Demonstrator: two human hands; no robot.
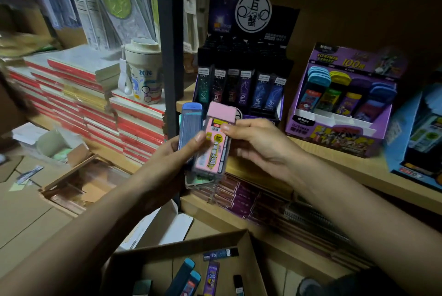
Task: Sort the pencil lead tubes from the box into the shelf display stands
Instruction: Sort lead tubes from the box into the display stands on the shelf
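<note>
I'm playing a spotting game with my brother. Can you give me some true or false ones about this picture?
1. The right hand pinches the pink tube. True.
2. The left hand holds nothing. False: it holds the blue tube, and its thumb rests on the pink tube.
3. The cardboard box has no tubes in it. False: several loose tubes lie inside.
4. The black display stand stands left of the purple display stand. True.
5. The cup stands on the floor. False: it stands on the stack of red books.
</note>
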